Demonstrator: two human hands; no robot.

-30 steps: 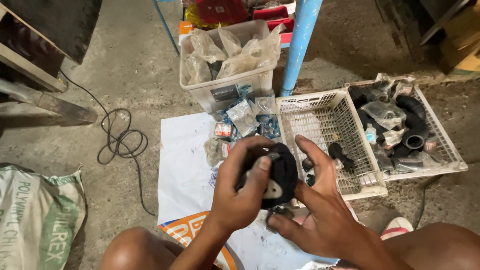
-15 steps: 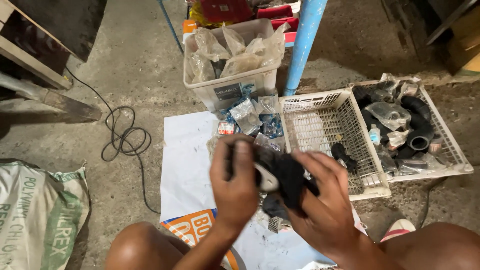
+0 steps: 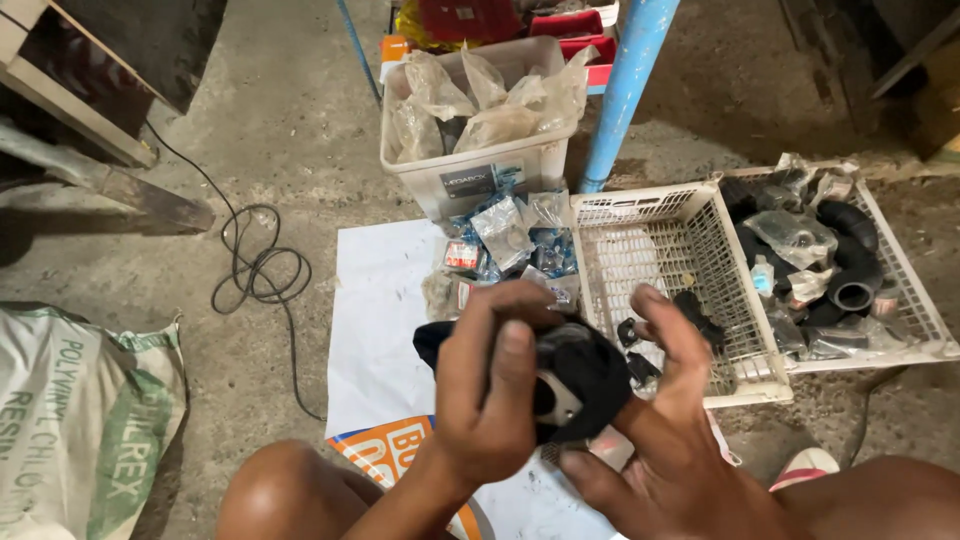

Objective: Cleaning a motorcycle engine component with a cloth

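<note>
My left hand (image 3: pixel 490 395) grips a black cloth (image 3: pixel 590 370) wrapped around a small part with a pale metal face (image 3: pixel 555 400), held above a white sheet (image 3: pixel 385 320) on the floor. My right hand (image 3: pixel 665 440) cups the same bundle from below and from the right, fingers spread upward. What the part is stays hidden under the cloth. Just beyond my fingers stands a white plastic basket (image 3: pixel 690 215) holding a few black parts (image 3: pixel 695 310).
A second basket (image 3: pixel 905 300) at right holds black hoses and bagged parts. A clear tub (image 3: pixel 480 175) of plastic bags stands behind, small packets (image 3: pixel 505 235) before it. A blue pole (image 3: pixel 630 80), black cable (image 3: pixel 260 270), sack (image 3: pixel 70 420) and wooden planks (image 3: pixel 90 150) surround.
Both hands have turned the cloth-wrapped part between them; my left hand has slid over its near side and my right hand has opened beneath it. The view has shifted slightly.
</note>
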